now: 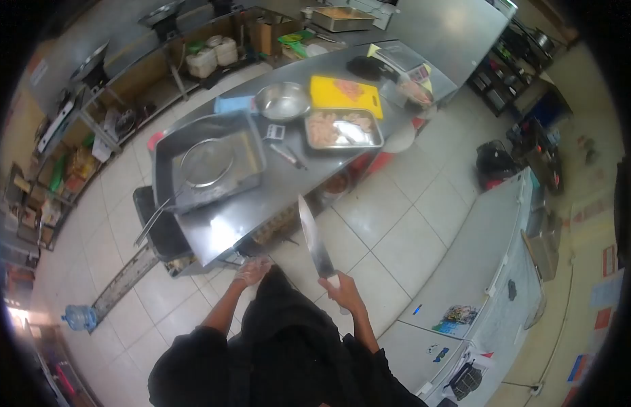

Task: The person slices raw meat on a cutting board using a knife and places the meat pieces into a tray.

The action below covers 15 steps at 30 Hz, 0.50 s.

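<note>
My right hand (342,293) is closed around the pale handle of a large kitchen knife (309,234), its blade pointing up and away from me over the floor. My left hand (253,271), which seems to wear a thin clear glove, hangs beside my black apron near the table's close corner; its fingers are too blurred to make out. On the steel table (288,186) a metal tray (346,144) holds pieces of pale raw meat. Behind it, more meat lies on a yellow cutting board (366,102). A second, smaller knife (288,156) appears to lie before the tray.
A grey tub (167,152) with a round wire strainer (207,163) stands on the table's left part. Beside it are a steel bowl (283,102) and a scale (412,76). A white chest freezer (458,271) stands to my right, a black bin (149,210) below the tub.
</note>
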{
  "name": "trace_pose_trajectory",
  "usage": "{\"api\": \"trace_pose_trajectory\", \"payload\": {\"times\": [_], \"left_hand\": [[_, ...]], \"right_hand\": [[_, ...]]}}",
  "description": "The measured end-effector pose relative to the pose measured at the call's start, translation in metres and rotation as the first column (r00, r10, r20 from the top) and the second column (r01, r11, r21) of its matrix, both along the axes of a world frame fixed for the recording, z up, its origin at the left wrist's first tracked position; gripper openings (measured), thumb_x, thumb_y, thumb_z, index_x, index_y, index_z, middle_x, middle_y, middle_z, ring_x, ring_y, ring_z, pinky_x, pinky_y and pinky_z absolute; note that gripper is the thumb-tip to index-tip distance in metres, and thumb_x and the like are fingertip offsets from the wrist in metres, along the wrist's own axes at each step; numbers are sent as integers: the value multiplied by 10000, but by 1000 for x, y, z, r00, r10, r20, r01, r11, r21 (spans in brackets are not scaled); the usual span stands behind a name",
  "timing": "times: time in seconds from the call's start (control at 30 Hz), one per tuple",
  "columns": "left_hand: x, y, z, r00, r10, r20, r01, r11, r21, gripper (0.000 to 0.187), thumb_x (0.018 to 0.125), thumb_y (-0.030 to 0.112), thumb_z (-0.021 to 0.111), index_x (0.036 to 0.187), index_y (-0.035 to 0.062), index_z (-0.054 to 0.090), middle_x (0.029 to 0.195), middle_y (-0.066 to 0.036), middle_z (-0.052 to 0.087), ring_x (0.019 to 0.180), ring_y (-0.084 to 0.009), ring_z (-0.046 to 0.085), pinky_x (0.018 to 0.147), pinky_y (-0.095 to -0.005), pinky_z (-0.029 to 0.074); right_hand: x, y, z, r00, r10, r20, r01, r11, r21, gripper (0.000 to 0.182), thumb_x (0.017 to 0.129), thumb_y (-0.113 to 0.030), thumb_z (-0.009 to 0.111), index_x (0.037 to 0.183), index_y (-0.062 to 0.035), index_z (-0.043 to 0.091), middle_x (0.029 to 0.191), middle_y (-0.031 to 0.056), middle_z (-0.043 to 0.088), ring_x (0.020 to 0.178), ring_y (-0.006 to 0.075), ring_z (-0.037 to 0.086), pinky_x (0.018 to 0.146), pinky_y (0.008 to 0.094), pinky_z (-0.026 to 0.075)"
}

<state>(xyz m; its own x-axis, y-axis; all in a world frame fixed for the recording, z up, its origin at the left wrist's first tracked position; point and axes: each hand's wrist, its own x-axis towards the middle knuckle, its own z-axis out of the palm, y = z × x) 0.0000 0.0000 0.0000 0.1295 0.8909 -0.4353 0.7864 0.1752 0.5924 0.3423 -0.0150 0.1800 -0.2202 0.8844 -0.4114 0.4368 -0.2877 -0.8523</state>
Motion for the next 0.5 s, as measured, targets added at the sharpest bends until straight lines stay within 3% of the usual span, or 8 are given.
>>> {"api": "trace_pose_trajectory", "payload": {"times": [0.07, 0.1, 0.2, 0.27, 0.33, 0.4, 0.43, 0.5], "left_hand": [[-16, 36, 47, 992, -124, 37, 118, 984, 137, 452, 988, 424, 505, 1259, 79, 609, 1236, -196, 644, 1169, -361, 600, 996, -448, 465], [103, 32, 56, 983, -133, 128, 125, 990, 68, 452, 988, 424, 505, 1259, 79, 609, 1236, -196, 644, 1169, -361, 600, 996, -448, 465], [126, 120, 114, 955, -96, 280, 67, 991, 112, 408, 987, 373, 587, 1256, 67, 611, 1222, -140, 655, 1130, -272, 635, 977, -380, 488], [157, 175, 127, 824, -76, 562, 56, 997, 53, 423, 984, 386, 580, 1242, 53, 616, 1198, -166, 666, 1103, -297, 644, 937, -396, 504], [185, 241, 111, 720, -100, 687, 34, 993, 109, 425, 973, 397, 629, 1261, 84, 620, 1209, -119, 659, 1112, -227, 635, 948, -356, 507], [211, 309, 155, 847, -135, 513, 9, 971, 241, 425, 960, 380, 653, 1259, 79, 620, 1160, -109, 668, 1080, -212, 639, 919, -350, 517], [218, 341, 180, 835, -179, 520, 21, 955, 295, 422, 951, 368, 665, 1254, 77, 622, 1137, -109, 674, 1063, -214, 645, 915, -350, 518], [232, 408, 198, 875, -205, 439, -6, 901, 433, 413, 938, 339, 677, 1251, 76, 621, 1109, -119, 685, 1039, -224, 658, 910, -356, 519]], "right_hand": [[-33, 7, -11, 995, -70, -77, 78, 992, 98, 351, 896, -316, 737, 1040, -5, 663, 667, 51, 614, 556, 137, 579, 547, 307, 488], [63, 3, 7, 996, -89, 10, 89, 996, 25, 351, 896, -316, 737, 1040, -5, 663, 667, 51, 614, 556, 137, 579, 547, 307, 488], [61, 51, -5, 989, -149, -1, 149, 989, 8, 354, 892, -321, 739, 1010, 3, 660, 658, 50, 609, 551, 128, 572, 534, 299, 482], [79, 72, -13, 960, -279, 14, 280, 958, -59, 352, 883, -326, 743, 985, 0, 662, 652, 49, 606, 553, 127, 577, 523, 296, 480], [101, 96, -20, 936, -348, 49, 351, 933, -76, 349, 881, -329, 742, 968, -1, 660, 648, 48, 603, 552, 128, 579, 518, 296, 480], [127, 126, -28, 890, -439, 123, 453, 882, -128, 339, 881, -328, 730, 923, -2, 648, 641, 43, 597, 544, 134, 580, 508, 301, 484], [139, 143, -23, 871, -470, 140, 487, 864, -129, 366, 874, -322, 756, 1005, 9, 670, 650, 67, 612, 536, 144, 586, 517, 309, 482], [164, 176, -21, 837, -540, 88, 546, 835, -70, 358, 889, -317, 743, 994, 16, 664, 637, 63, 605, 514, 142, 573, 499, 308, 474]]}}
